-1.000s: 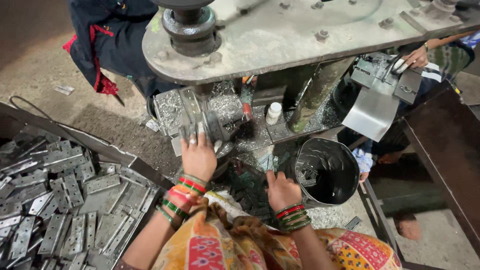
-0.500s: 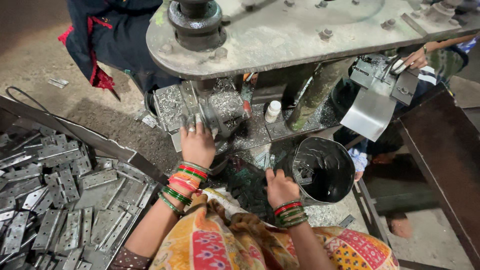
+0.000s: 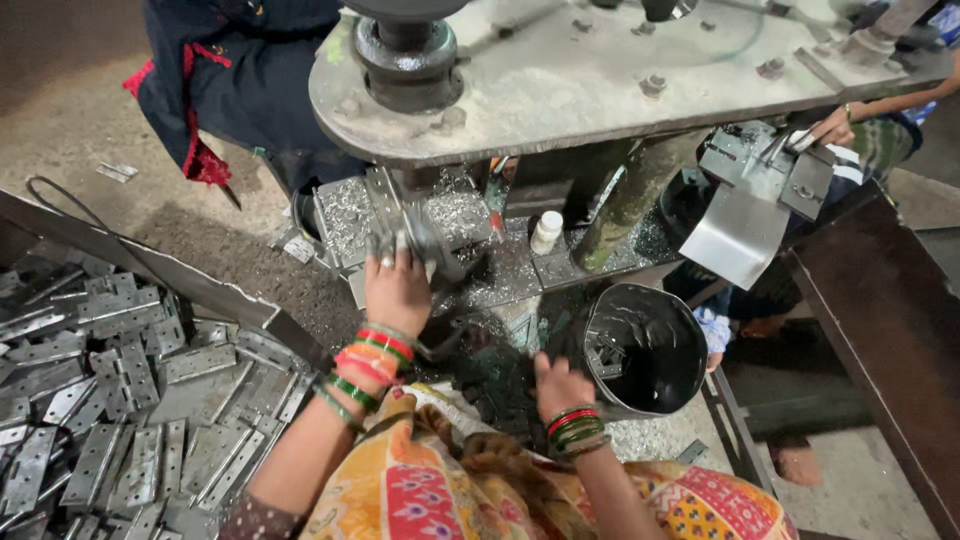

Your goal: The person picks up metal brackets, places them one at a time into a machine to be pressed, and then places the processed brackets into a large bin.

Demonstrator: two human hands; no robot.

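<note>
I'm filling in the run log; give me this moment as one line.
left hand: fingers on metal part at press die | right hand: low beside black bucket | hinge pile: at left

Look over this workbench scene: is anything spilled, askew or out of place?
Yes. Metal shavings lie scattered over the machine bed around the left hand. One small metal piece lies alone on the ground, apart from the heaped hinge plates.

lower left, a heap of flat metal hinges (image 3: 110,400); center, a small white bottle (image 3: 546,231); right, a dark bucket (image 3: 645,347).
</note>
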